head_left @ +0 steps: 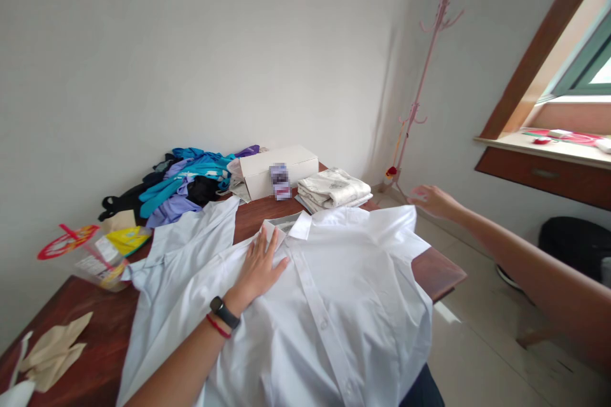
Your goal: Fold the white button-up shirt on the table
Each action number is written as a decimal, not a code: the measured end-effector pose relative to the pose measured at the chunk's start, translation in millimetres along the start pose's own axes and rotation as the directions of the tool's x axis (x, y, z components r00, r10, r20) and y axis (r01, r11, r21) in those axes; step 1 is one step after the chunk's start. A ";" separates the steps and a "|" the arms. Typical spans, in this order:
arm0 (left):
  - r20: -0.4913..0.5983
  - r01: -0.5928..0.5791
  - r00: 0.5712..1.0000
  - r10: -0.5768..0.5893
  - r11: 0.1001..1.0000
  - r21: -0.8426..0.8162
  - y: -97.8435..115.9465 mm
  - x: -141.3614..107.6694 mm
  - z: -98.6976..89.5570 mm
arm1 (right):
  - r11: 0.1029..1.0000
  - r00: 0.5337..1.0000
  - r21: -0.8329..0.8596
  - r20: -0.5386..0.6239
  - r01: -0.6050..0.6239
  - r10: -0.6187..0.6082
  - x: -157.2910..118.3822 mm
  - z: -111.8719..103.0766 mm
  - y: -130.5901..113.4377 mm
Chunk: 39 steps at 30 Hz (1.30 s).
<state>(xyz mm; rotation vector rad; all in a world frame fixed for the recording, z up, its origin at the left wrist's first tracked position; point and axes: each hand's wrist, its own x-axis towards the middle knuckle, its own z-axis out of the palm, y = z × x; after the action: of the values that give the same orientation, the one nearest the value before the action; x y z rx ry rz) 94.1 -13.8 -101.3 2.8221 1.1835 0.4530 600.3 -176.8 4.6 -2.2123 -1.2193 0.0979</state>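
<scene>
A white button-up shirt (pixel 344 280) lies front side up across the wooden table, its collar toward the wall and its lower part reaching the near edge. My left hand (pixel 261 262) rests flat on it beside the collar, fingers spread. At the far right corner of the shirt, by the end of the short sleeve, is my right hand (pixel 432 201); its fingertips are at the fabric and look pinched on the sleeve, slightly blurred. Under the shirt's left side spreads a pale blue-grey garment (pixel 191 235).
Behind the shirt stand a white box (pixel 281 165) and a folded patterned cloth (pixel 334 187). A clothes heap (pixel 191 181), a plastic bag (pixel 102 257) and brown paper (pixel 60 350) lie left. A pink coat rack (pixel 422 73) stands in the corner.
</scene>
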 end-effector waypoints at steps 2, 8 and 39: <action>-0.004 -0.008 1.000 0.008 1.000 -0.002 -1.1 -0.4 1.5 | 0.998 0.995 0.060 0.097 -0.004 -0.001 -32.4 22.0 -5.8; 0.005 0.014 1.000 -0.014 1.000 -0.024 4.7 -0.6 -3.1 | 0.509 0.854 0.695 0.482 -0.508 0.195 -140.5 43.3 -12.3; -0.063 0.049 0.996 -0.058 0.989 -0.140 11.8 -6.1 -2.5 | 0.164 0.765 0.975 0.010 -0.151 0.644 -61.2 54.2 5.4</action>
<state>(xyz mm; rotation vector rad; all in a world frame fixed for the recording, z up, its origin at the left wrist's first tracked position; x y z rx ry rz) 97.4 -26.5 -98.6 2.6715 1.1867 0.6058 550.8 -201.9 -55.7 -1.2171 -0.0556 0.4373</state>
